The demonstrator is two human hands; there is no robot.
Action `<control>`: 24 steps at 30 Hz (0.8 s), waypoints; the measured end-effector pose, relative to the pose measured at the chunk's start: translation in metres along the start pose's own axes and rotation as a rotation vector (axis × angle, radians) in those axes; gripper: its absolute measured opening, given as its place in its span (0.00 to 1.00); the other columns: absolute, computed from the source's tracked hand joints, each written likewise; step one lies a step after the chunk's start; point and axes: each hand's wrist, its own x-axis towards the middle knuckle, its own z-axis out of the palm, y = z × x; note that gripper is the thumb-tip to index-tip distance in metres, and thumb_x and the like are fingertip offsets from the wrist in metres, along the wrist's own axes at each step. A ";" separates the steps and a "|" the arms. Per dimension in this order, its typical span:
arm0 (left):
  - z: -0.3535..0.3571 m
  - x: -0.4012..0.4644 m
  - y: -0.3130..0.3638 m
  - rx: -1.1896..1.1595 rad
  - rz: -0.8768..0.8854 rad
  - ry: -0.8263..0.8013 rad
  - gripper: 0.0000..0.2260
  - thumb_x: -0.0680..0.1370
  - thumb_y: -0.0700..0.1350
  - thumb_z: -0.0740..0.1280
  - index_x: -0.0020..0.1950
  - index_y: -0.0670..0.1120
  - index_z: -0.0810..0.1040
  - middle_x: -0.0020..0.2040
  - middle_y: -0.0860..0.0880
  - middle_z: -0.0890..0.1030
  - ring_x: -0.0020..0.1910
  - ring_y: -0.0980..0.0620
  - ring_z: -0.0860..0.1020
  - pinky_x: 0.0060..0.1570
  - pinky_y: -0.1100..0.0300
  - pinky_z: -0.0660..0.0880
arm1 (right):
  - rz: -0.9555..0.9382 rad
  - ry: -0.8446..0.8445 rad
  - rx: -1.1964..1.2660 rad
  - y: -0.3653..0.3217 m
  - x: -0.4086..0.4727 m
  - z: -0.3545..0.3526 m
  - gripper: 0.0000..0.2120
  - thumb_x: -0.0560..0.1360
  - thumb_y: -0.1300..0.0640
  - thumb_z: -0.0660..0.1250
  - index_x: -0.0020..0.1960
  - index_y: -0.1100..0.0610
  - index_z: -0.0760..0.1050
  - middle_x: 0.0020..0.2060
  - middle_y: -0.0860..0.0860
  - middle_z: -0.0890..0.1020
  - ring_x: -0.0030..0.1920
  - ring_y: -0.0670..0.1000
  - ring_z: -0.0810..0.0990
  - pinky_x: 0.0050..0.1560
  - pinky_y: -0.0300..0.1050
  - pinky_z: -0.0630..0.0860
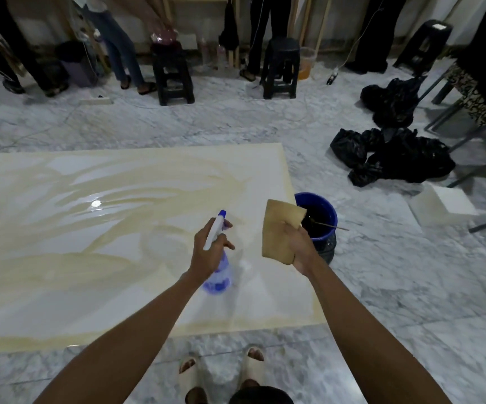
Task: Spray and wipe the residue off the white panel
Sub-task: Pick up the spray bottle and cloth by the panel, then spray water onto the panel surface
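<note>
A large white panel (61, 252) lies flat on the marble floor, streaked with yellowish-brown residue across most of its surface. My left hand (207, 252) grips a clear spray bottle (217, 277) with a white and blue trigger head, held above the panel's right part with the nozzle pointing away from me. My right hand (294, 244) holds a tan folded cloth (279, 228) in the air over the panel's right edge.
A blue bucket (330, 211) of dark liquid with a stick in it stands just past the panel's right edge. Black bags (396, 158) lie at right. Black stools (172, 74) and several standing people line the far wall. My sandalled feet stand at the near edge.
</note>
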 end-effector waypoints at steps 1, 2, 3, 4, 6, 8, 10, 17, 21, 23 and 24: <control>-0.007 0.006 0.012 -0.044 -0.006 -0.030 0.14 0.75 0.32 0.58 0.56 0.39 0.80 0.51 0.37 0.80 0.46 0.39 0.80 0.37 0.48 0.83 | -0.022 0.000 0.037 -0.011 -0.003 0.003 0.08 0.83 0.56 0.58 0.57 0.49 0.74 0.69 0.63 0.72 0.68 0.66 0.72 0.68 0.65 0.66; -0.014 0.011 0.025 -0.072 -0.015 -0.064 0.14 0.75 0.32 0.58 0.56 0.38 0.80 0.52 0.35 0.80 0.46 0.37 0.79 0.36 0.52 0.83 | -0.044 -0.001 0.086 -0.022 -0.009 0.008 0.07 0.83 0.56 0.58 0.57 0.50 0.74 0.67 0.59 0.75 0.63 0.62 0.77 0.65 0.62 0.71; -0.022 0.016 0.037 -0.071 -0.021 -0.097 0.15 0.75 0.32 0.58 0.56 0.37 0.80 0.52 0.34 0.80 0.42 0.37 0.80 0.35 0.55 0.82 | -0.060 -0.011 0.136 -0.032 -0.014 0.016 0.06 0.83 0.54 0.59 0.56 0.50 0.75 0.61 0.55 0.80 0.56 0.56 0.81 0.60 0.56 0.76; -0.030 0.020 0.050 -0.044 -0.020 -0.125 0.15 0.74 0.32 0.57 0.55 0.36 0.80 0.50 0.37 0.81 0.35 0.40 0.80 0.32 0.57 0.80 | -0.065 -0.018 0.177 -0.040 -0.016 0.023 0.06 0.82 0.52 0.61 0.53 0.50 0.76 0.54 0.52 0.83 0.50 0.51 0.82 0.54 0.51 0.77; -0.047 0.028 0.073 0.006 -0.023 -0.187 0.13 0.74 0.31 0.57 0.51 0.34 0.80 0.41 0.40 0.82 0.26 0.43 0.76 0.27 0.59 0.76 | -0.064 -0.020 0.199 -0.052 -0.015 0.037 0.12 0.81 0.47 0.62 0.54 0.53 0.78 0.47 0.50 0.85 0.47 0.50 0.83 0.53 0.50 0.78; -0.058 0.035 0.090 0.037 -0.054 -0.256 0.11 0.77 0.32 0.58 0.50 0.33 0.80 0.39 0.36 0.79 0.26 0.43 0.73 0.26 0.58 0.75 | -0.072 -0.056 0.175 -0.060 -0.013 0.055 0.20 0.79 0.41 0.62 0.61 0.54 0.77 0.54 0.53 0.85 0.53 0.53 0.83 0.59 0.53 0.78; -0.070 0.042 0.103 0.082 -0.110 -0.305 0.13 0.78 0.41 0.61 0.50 0.33 0.81 0.36 0.37 0.75 0.27 0.42 0.72 0.26 0.57 0.76 | -0.093 -0.073 0.169 -0.066 -0.009 0.073 0.23 0.78 0.38 0.61 0.64 0.53 0.76 0.59 0.54 0.83 0.59 0.55 0.81 0.63 0.57 0.76; -0.111 0.052 0.123 0.186 -0.162 -0.362 0.11 0.80 0.32 0.59 0.48 0.28 0.80 0.45 0.34 0.80 0.22 0.53 0.75 0.24 0.59 0.75 | -0.105 -0.123 0.186 -0.065 -0.009 0.125 0.25 0.79 0.38 0.59 0.69 0.53 0.73 0.62 0.54 0.81 0.61 0.56 0.81 0.63 0.58 0.76; -0.129 0.059 0.121 0.199 -0.184 -0.369 0.09 0.75 0.33 0.61 0.41 0.30 0.78 0.37 0.38 0.79 0.24 0.42 0.74 0.26 0.55 0.75 | -0.105 -0.110 0.194 -0.062 -0.009 0.148 0.26 0.78 0.37 0.61 0.68 0.54 0.73 0.60 0.53 0.83 0.59 0.56 0.82 0.62 0.58 0.77; -0.136 0.063 0.116 0.194 -0.208 -0.383 0.07 0.72 0.35 0.62 0.36 0.34 0.76 0.31 0.41 0.77 0.23 0.42 0.73 0.30 0.53 0.73 | -0.108 -0.113 0.202 -0.060 -0.006 0.156 0.24 0.79 0.39 0.61 0.66 0.54 0.75 0.58 0.53 0.83 0.58 0.55 0.82 0.58 0.54 0.79; -0.138 0.065 0.115 0.199 -0.217 -0.400 0.07 0.72 0.36 0.63 0.35 0.34 0.76 0.30 0.42 0.77 0.22 0.42 0.74 0.31 0.51 0.73 | -0.108 -0.112 0.207 -0.060 -0.004 0.159 0.24 0.79 0.39 0.60 0.66 0.54 0.75 0.57 0.53 0.84 0.57 0.55 0.83 0.57 0.54 0.79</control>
